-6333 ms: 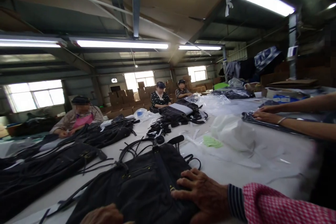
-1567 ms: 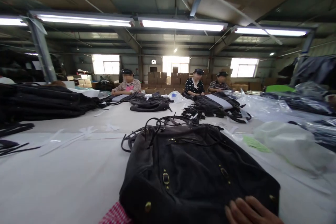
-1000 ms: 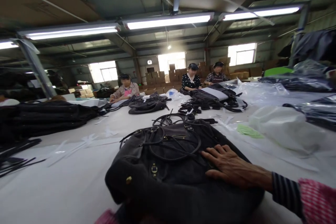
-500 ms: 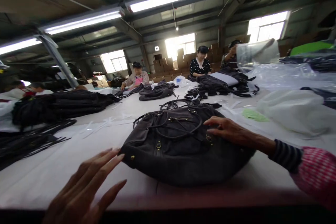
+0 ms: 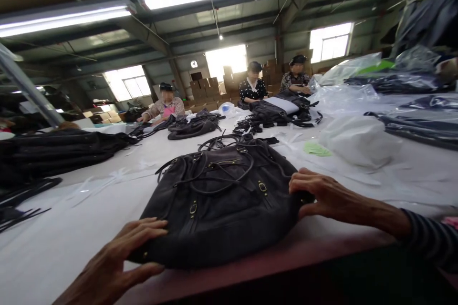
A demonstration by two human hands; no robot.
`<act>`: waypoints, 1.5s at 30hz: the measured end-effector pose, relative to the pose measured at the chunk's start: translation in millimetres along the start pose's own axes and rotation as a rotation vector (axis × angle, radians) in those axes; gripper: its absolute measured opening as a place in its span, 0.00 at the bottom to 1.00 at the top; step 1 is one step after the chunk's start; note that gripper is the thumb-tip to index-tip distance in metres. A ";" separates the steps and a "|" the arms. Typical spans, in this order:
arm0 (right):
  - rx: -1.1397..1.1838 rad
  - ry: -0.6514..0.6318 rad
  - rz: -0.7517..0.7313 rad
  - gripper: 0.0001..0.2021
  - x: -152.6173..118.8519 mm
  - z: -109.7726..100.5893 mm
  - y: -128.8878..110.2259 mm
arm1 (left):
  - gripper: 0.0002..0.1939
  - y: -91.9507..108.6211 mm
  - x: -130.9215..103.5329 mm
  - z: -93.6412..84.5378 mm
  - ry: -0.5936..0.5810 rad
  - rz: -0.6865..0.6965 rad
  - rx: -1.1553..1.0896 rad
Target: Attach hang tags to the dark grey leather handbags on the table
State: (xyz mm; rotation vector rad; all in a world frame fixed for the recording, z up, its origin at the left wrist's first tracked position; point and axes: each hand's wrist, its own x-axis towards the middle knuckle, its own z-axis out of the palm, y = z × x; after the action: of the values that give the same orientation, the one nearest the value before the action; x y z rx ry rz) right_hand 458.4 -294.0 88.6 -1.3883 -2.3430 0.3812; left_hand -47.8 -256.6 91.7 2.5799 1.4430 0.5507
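A dark handbag point(image 5: 229, 209) with buckled straps and thin looped handles lies flat in front of me, its base towards the table's near edge. My left hand point(image 5: 118, 257) grips its lower left corner, fingers on top and thumb along the bottom edge. At the opposite lower corner, my right hand point(image 5: 322, 195) pinches the bag between curled fingers and thumb. A brass stud shows near each gripped corner. The bag's underside is hidden.
Dark bags are stacked at the left point(image 5: 64, 147), with more bags point(image 5: 193, 124) farther back. Clear plastic wrapping point(image 5: 361, 143) and green slips point(image 5: 317, 148) lie to the right on the white-covered table point(image 5: 103, 209). Several people work across it.
My left hand has closed on the bag's left corner. My right hand has moved from the bag's top face to its lower right corner and gripped it. The view has turned right.
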 end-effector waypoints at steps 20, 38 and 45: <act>-0.012 0.630 0.139 0.13 -12.0 50.0 30.2 | 0.21 28.7 18.5 32.2 0.750 -0.209 -0.044; 0.558 0.592 0.343 0.21 43.2 8.4 15.3 | 0.28 18.5 64.5 -16.6 0.461 -0.541 -0.638; 0.244 0.563 0.301 0.17 27.4 53.5 29.3 | 0.22 1.8 45.7 17.0 0.060 -0.532 -0.793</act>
State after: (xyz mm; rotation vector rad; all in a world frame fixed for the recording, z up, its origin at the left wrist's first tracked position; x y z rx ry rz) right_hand 444.7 -257.9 34.0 -1.4918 -1.5906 0.2962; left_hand -18.3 -218.0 87.8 1.5198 1.4453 0.8839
